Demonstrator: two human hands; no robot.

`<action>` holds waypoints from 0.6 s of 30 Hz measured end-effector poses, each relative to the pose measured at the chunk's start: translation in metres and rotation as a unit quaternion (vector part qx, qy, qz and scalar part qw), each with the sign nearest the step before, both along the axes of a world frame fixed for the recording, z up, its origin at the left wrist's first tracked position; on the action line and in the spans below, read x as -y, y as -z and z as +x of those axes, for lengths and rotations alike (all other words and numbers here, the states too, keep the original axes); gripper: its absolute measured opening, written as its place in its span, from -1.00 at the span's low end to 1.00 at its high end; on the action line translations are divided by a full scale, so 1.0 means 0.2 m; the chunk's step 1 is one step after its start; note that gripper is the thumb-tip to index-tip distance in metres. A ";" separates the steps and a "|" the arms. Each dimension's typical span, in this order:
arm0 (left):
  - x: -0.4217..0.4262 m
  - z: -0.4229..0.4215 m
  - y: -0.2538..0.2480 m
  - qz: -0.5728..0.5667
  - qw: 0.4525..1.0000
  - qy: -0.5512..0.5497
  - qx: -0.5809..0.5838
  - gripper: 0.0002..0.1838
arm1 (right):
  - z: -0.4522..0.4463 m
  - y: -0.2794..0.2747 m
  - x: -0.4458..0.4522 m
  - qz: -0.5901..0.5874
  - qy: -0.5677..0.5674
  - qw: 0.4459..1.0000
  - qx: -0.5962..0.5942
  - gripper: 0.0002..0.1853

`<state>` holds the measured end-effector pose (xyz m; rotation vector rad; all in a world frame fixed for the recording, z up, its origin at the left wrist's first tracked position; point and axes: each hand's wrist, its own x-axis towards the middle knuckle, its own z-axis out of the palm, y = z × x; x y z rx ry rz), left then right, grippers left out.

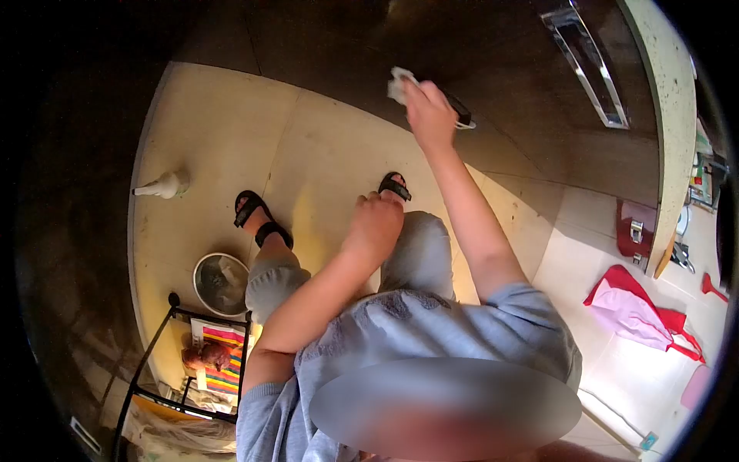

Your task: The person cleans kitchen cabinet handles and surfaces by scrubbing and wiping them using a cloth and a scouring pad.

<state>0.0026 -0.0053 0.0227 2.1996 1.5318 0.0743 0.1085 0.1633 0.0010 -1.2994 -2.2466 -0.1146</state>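
My right hand (pixel 433 115) is closed on a crumpled white cloth (pixel 399 85) and holds it against a dark brown cabinet front (pixel 331 46). Just beside that hand, partly covered by it, is a dark piece with a pale shiny edge (pixel 465 115), which looks like a cabinet handle. My left hand (pixel 375 227) hangs loosely at my bent knee, back upward, with nothing visible in it. Its fingers are apart and bent downward, the tips partly hidden. Both feet, in black sandals (pixel 262 219), stand on the pale floor.
A chrome handle (pixel 589 65) sits on the cabinet at upper right. On the left are a white bottle (pixel 163 185), a round bin (pixel 221 283) and a black-framed rack (pixel 146 346). A red and pink cloth (pixel 635 312) lies at right.
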 end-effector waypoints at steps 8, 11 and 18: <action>-0.06 -0.09 -0.02 -0.008 0.999 -0.014 0.034 -0.83 | 0.11 0.11 -0.01 -0.077 0.095 0.993 0.001 -0.81; -0.11 -0.13 -0.08 0.013 0.997 -0.062 0.034 -0.81 | 0.21 0.08 0.06 -0.116 0.119 0.985 -0.033 -0.81; -0.10 0.02 -0.03 0.021 0.996 -0.004 0.082 -0.80 | 0.03 0.11 -0.07 -0.072 -0.001 0.997 0.003 -0.78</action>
